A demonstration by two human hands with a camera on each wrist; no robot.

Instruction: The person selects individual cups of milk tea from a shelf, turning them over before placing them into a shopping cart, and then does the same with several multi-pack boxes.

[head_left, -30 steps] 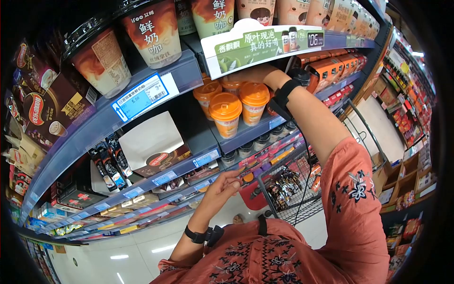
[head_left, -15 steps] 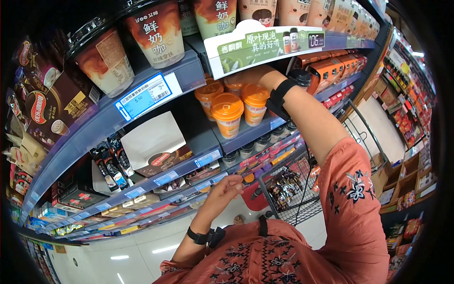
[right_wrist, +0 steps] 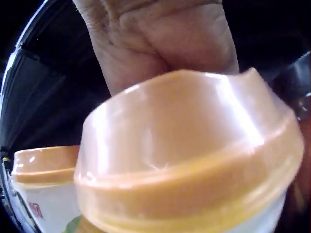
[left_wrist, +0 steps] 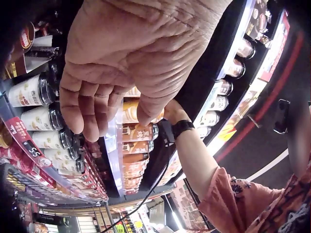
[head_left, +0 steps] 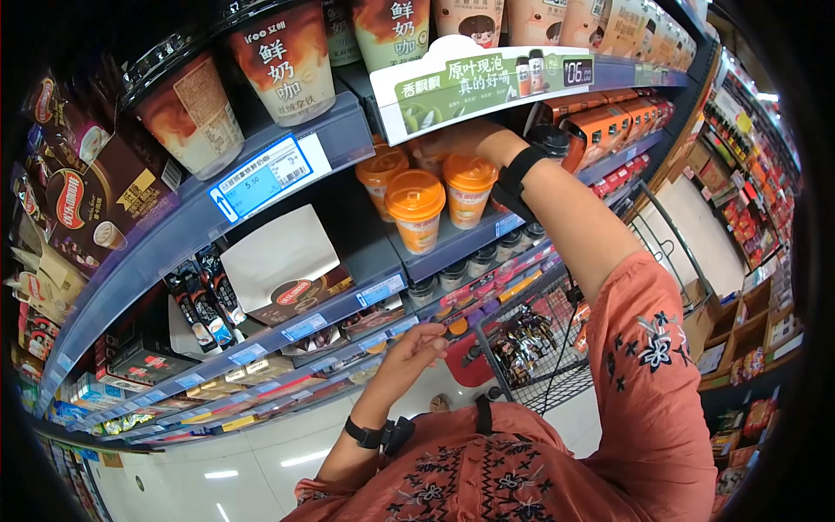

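My right hand [head_left: 465, 139] reaches into the shelf under the green-and-white sign, behind and among orange-lidded drink cups. The front cup [head_left: 416, 213] and the cup to its right [head_left: 470, 193] stand upright near the shelf edge; another cup [head_left: 379, 181] is at the left. In the right wrist view an orange lid [right_wrist: 189, 141] fills the foreground and covers the fingers of that hand; I cannot tell whether they grip a cup. My left hand [head_left: 409, 361] hangs in front of the lower shelves, fingers loosely bent, palm [left_wrist: 131, 53] holding nothing.
The sign [head_left: 487, 83] overhangs the reaching hand. Large milk-coffee cups [head_left: 283, 65] line the upper shelf. An open carton [head_left: 283, 261] juts out at the left, and a shopping cart [head_left: 539, 348] stands below on the right. A cable hangs from the right wrist.
My right hand has shifted a little left under the sign, and now covers the rear orange lid that showed earlier. The left hand has barely moved.
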